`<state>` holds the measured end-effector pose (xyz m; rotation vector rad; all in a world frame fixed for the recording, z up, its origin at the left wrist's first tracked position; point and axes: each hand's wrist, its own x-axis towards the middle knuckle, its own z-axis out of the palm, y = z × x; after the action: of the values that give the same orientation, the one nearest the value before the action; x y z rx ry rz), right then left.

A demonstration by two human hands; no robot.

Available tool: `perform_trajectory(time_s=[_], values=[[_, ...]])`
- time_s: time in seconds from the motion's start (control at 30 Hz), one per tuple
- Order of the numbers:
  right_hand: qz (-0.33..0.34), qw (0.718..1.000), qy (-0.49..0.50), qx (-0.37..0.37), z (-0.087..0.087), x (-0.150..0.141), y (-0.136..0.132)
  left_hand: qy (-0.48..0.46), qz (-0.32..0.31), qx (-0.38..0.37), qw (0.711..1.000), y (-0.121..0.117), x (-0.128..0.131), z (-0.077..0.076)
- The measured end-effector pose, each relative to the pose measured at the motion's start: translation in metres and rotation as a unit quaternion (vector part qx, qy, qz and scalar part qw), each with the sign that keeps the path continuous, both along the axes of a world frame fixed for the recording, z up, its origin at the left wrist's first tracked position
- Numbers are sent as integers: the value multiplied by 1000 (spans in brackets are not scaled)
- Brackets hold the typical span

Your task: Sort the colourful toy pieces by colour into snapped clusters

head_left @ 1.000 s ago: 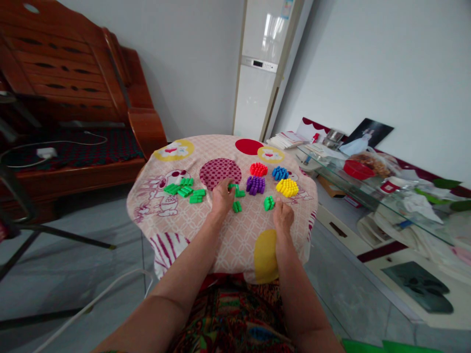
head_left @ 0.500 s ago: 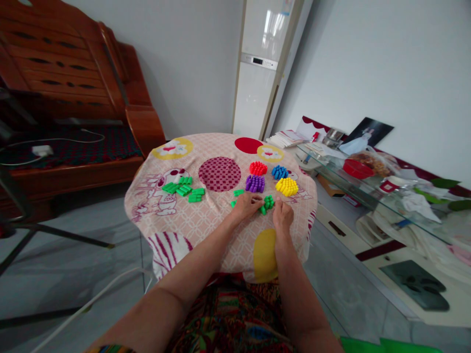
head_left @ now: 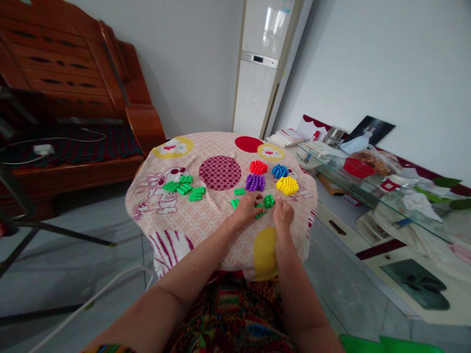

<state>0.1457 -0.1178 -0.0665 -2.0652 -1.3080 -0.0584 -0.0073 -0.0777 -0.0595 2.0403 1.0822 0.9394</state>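
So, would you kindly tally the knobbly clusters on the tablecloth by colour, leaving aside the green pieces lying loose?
Red cluster: 1
Blue cluster: 1
Purple cluster: 1
Yellow cluster: 1
Green cluster: 1
Total: 5

Your left hand [head_left: 247, 211], right hand [head_left: 284, 214]: two
Red cluster [head_left: 258, 167]: one
Blue cluster [head_left: 280, 171]: one
Purple cluster [head_left: 255, 183]: one
Yellow cluster [head_left: 287, 185]: one
Green cluster [head_left: 269, 201]: one
Green pieces [head_left: 185, 188] at your eleven o'clock: several, count unclear

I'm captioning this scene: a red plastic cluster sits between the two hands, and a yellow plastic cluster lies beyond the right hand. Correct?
Not red: the head view shows a green knobbly plastic cluster between the left hand and right hand. The yellow plastic cluster does lie beyond the right hand.
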Motion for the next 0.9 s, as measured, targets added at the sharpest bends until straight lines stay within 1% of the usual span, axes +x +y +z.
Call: perform_trajectory(time_s=[0.13, 0.23, 0.3, 0.4, 0.47, 0.73, 0.9], values=[[2, 1000, 6, -11, 1, 0, 0, -4, 37, -18, 999, 1, -2, 4], [2, 1000, 9, -9, -1, 1, 0, -5, 47, -16, 999, 0, -3, 6], [6, 1000, 11, 1, -2, 2, 0, -4, 22, 8, 1000, -1, -2, 5], [3, 1000, 16, 6, -2, 2, 0, 27, -41, 61, 997, -1, 0, 2], [-3, 1000, 16, 3, -2, 1, 1, 42, -53, 78, 995, -1, 0, 0], [11, 1000, 5, 10, -2, 2, 2, 42, 33, 62, 997, -2, -3, -1], [4, 1000, 4, 6, -3, 2, 2, 16, 91, 35, 995, 4, 5, 2]])
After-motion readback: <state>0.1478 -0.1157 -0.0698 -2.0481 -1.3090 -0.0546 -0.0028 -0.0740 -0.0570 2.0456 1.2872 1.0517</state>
